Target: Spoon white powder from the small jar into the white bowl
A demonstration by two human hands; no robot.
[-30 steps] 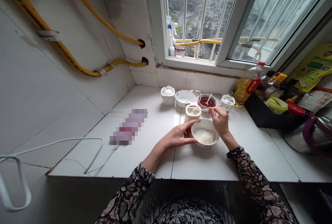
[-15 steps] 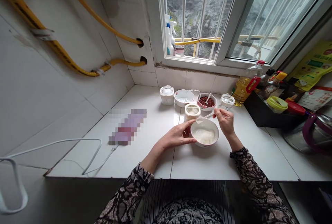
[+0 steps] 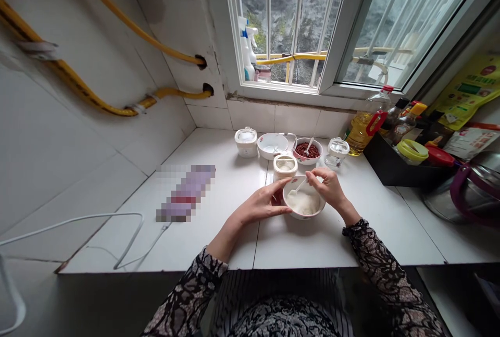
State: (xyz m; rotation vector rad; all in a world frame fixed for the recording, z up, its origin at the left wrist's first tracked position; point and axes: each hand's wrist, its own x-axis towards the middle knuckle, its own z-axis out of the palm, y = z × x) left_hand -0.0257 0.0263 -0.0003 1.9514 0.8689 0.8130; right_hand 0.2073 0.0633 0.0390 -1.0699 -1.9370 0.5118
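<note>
A white bowl (image 3: 307, 215) with a pale, whitish food (image 3: 304, 203) in it stands on the counter in front of me. My left hand (image 3: 267, 202) grips its left side, thumb low and fingers along the rim. Over the bowl's right rim, my right hand (image 3: 326, 185) pinches the handle of a small white spoon (image 3: 297, 189); the spoon's head is down inside the bowl by the food. Just behind the bowl is a small square jar (image 3: 285, 173) with pale contents. A bowl of dark red beans (image 3: 307, 150) with a white spoon in it stands farther back.
Along the back are a lidded white jar (image 3: 246, 145), a white bowl (image 3: 269, 155) and a clear lidded jar (image 3: 336, 155). An oil bottle (image 3: 361, 131) and a black box (image 3: 385, 170) of condiments stand right, near a metal pot (image 3: 441, 201). A white cable (image 3: 136, 261) lies left.
My right hand has moved left and slightly down, and the spoon has gone from above the rim into the bowl. My left hand still grips the bowl. The view has shifted slightly.
</note>
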